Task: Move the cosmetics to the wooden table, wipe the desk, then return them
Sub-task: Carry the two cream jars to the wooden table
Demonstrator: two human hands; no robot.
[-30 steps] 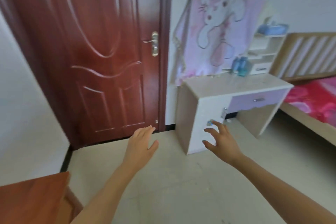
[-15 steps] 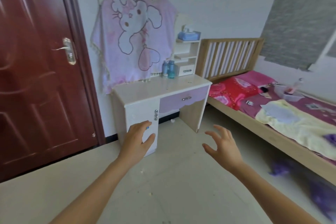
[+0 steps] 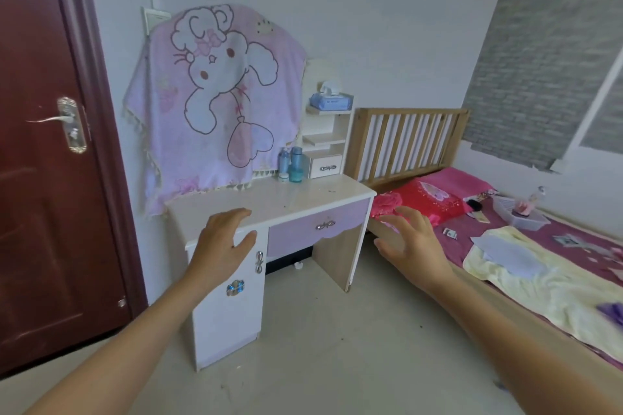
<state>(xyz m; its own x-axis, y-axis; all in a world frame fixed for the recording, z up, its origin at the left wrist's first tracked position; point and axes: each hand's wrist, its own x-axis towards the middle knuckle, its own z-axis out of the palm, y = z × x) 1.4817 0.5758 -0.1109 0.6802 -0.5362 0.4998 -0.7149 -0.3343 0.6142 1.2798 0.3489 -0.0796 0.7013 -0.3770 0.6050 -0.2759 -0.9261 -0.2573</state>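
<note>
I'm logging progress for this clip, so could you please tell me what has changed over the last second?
The view swung right, away from the door, and closer to the desk; the bed came into view. Both hands stayed open and empty, the left hand now before the desk's front edge, the right hand beside it. The blue bottles stayed at the desk's back.

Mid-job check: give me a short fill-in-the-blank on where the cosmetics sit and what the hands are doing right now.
1. The blue cosmetic bottles stand at the back of the white ____, beside the small drawer unit.
2. The left hand and right hand both hold ____.
3. The tissue pack sits on the ____ shelf.
4. The pink cartoon cloth hangs ____ the desk.

Missing words: desk; nothing; top; behind
</note>
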